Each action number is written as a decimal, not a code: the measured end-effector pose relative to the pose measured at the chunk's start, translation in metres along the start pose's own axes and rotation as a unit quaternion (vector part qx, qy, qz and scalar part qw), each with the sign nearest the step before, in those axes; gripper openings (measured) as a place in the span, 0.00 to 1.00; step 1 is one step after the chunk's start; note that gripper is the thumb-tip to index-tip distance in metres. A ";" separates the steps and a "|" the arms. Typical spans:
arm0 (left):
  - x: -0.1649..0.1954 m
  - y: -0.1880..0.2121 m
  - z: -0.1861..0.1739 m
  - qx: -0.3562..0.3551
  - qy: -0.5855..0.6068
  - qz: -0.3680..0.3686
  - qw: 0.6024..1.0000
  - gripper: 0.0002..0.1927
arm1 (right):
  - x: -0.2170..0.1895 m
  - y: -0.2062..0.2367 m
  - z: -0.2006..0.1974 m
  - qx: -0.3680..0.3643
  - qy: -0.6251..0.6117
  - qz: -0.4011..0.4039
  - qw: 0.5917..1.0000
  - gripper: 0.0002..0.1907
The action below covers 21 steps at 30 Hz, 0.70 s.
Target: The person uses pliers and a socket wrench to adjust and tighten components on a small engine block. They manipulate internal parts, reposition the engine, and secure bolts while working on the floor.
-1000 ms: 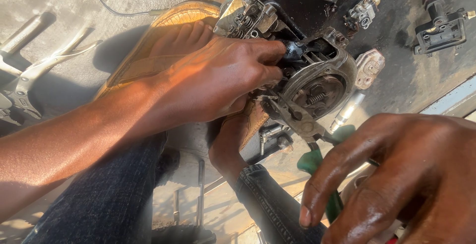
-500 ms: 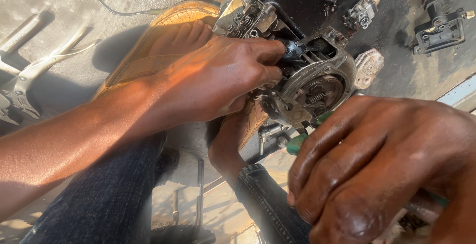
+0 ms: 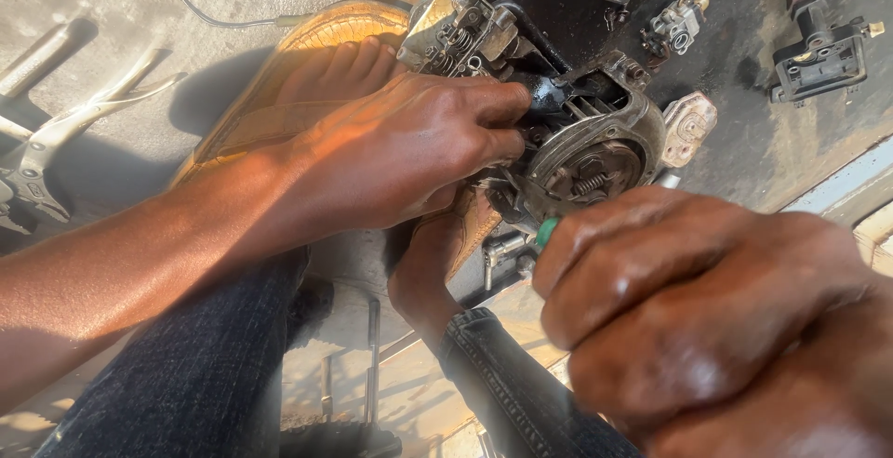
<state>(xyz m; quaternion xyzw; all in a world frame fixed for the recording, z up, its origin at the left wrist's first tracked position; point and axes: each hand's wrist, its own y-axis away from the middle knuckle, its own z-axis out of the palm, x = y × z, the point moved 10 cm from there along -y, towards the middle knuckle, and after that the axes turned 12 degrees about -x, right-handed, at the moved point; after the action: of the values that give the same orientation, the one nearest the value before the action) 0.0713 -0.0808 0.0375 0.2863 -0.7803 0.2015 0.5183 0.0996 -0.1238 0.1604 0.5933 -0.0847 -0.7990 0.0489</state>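
A small grimy engine block (image 3: 586, 146) with a round metal face and springs sits on the ground between my feet. My left hand (image 3: 409, 146) grips its left side, fingers curled over the dark top part. My right hand (image 3: 707, 309) is closed around a green-handled tool (image 3: 547, 231), only the handle's tip showing, just below the engine's round face. The tool's working end is hidden.
My bare foot rests on a tan sandal (image 3: 307, 67). Pliers (image 3: 56, 142) lie on the concrete at left. A carburettor (image 3: 677, 26), a black engine part (image 3: 823, 53) and a small cover (image 3: 688, 128) lie on the dark oily ground behind.
My right hand has closed on the green-handled tool and risen toward the engine's round face. My left hand has stayed on the engine.
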 end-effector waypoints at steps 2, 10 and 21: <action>0.002 0.002 -0.003 0.024 -0.007 0.015 1.000 0.27 | 0.006 0.004 -0.002 0.050 -0.002 -0.023 0.998 0.16; -0.004 0.007 0.007 0.079 -0.049 0.013 0.996 0.26 | 0.033 0.075 -0.003 0.405 -0.021 0.010 0.914 0.11; -0.001 0.007 0.002 0.050 -0.039 0.013 0.998 0.27 | -0.007 0.053 0.007 0.456 0.237 0.127 0.848 0.13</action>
<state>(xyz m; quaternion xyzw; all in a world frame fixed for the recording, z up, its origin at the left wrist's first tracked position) 0.0651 -0.0763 0.0353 0.3090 -0.7924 0.2356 0.4703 0.0940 -0.1738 0.1796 0.7044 -0.4999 -0.4924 -0.1068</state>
